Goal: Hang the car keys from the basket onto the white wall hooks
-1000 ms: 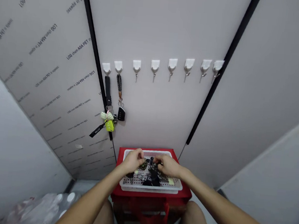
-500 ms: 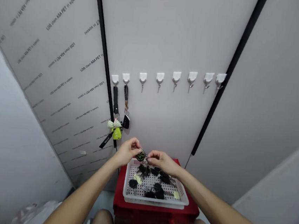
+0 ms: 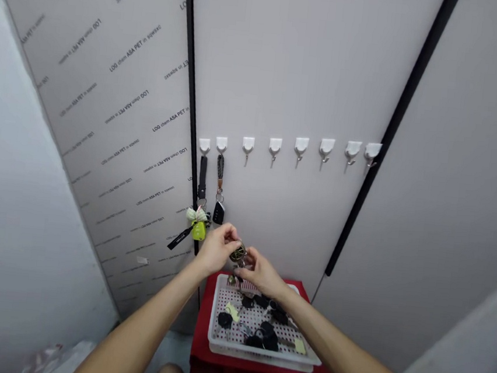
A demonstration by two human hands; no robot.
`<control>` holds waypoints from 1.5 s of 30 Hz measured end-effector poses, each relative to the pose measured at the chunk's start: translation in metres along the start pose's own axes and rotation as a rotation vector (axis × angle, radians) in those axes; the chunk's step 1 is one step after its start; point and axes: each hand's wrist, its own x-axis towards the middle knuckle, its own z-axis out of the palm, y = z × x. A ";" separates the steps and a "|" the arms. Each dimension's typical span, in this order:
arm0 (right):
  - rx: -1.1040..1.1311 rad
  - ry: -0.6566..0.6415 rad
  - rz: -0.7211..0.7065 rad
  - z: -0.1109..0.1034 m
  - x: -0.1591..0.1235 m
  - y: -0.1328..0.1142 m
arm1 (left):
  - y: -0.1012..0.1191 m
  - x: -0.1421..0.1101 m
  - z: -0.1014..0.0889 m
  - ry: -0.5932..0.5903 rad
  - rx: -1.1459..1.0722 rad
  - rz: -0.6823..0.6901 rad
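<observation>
Visibly round, dark and gold-patterned, the metal keychain [image 3: 237,252] gleams; the left hand [image 3: 219,248] pinches it. The right hand [image 3: 260,272] grasps its attached keys [image 3: 240,272].

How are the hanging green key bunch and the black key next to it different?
The green key bunch has a bow and a dangling tag; the black key has neither. The bunch's strap is flat and plain, the black key's strap is braided. Both hang from white hooks.

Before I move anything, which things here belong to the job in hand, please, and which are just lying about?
In the job, apparently:
held round keychain
white basket
black keys inside
wall hooks

Just lying about, apparently:
plastic bag
wall scrap
</observation>
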 end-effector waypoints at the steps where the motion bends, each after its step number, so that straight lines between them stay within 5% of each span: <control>1: 0.034 -0.031 0.014 0.002 0.000 0.003 | 0.001 0.000 -0.001 0.004 0.015 0.005; 8: -0.101 -0.018 0.031 -0.004 -0.003 -0.002 | -0.001 0.005 -0.018 0.115 -0.013 -0.048; 11: -0.247 0.049 -0.037 -0.012 -0.002 -0.014 | -0.006 0.007 -0.024 0.163 -0.015 -0.052; 16: -0.183 0.148 0.057 -0.026 0.020 -0.050 | -0.006 0.011 -0.029 0.255 0.123 -0.033; 24: 0.046 0.369 -0.167 -0.038 0.085 -0.127 | 0.051 0.036 -0.014 0.290 0.426 0.347; 29: 0.100 0.467 -0.220 -0.044 0.113 -0.147 | 0.071 0.064 -0.014 0.291 0.438 0.404; 36: -0.003 0.525 -0.109 -0.048 0.132 -0.140 | 0.062 0.079 -0.014 0.284 0.406 0.291; 41: -0.239 0.567 -0.287 -0.057 0.101 -0.107 | 0.028 0.043 -0.001 0.318 0.427 0.262; 43: -0.333 0.457 -0.272 -0.057 0.069 -0.080 | 0.002 0.016 0.011 0.202 0.448 0.203; 45: -0.413 0.187 -0.143 -0.053 0.030 -0.046 | -0.027 -0.014 0.026 0.011 0.475 0.098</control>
